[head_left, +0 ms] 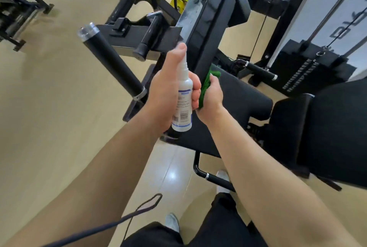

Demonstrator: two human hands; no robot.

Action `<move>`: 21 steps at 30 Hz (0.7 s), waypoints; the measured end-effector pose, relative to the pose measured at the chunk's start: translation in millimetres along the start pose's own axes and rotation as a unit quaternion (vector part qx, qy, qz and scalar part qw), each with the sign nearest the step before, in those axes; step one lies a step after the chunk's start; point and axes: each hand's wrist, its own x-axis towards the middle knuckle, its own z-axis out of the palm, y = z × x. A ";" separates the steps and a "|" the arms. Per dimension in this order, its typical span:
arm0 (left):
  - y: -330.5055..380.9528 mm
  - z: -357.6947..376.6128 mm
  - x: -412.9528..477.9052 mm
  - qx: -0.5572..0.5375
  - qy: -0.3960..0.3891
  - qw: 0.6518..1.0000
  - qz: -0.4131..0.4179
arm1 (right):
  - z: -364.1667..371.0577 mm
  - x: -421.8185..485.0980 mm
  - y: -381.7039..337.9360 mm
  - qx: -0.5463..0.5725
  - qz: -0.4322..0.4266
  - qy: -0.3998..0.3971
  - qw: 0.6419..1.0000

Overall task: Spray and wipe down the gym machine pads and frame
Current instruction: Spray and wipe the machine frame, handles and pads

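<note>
Head cam's looking down on a shiny beige tiled floor (pixel 49 127) with black steel gym gear all round; weight stack (pixel 303 73) sits at 2 o'clock, a foam-wrapped roller bar (pixel 113 61) at 10. Dead centre, the left hand (pixel 168 87) is wrapped round a small white plastic spray bottle (pixel 183 103), forefinger on the nozzle; the right hand (pixel 211 95) grips a bunched green cloth (pixel 206 83) against the upright black pad (pixel 206 28), just above the matte vinyl seat (pixel 238 103).
</note>
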 end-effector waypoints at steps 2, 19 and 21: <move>-9.2 -12.1 -21.6 0.000 -0.020 1.000 0.009 | 3.3 -31.7 25.8 0.022 0.020 -0.006 1.000; -176.6 -112.2 -107.8 0.010 -0.014 1.000 0.026 | -38.8 -167.0 169.6 0.062 -0.099 0.091 0.989; -179.4 -105.8 -102.5 0.001 -0.001 1.000 0.026 | -51.5 -175.1 177.2 0.042 -0.069 0.105 0.991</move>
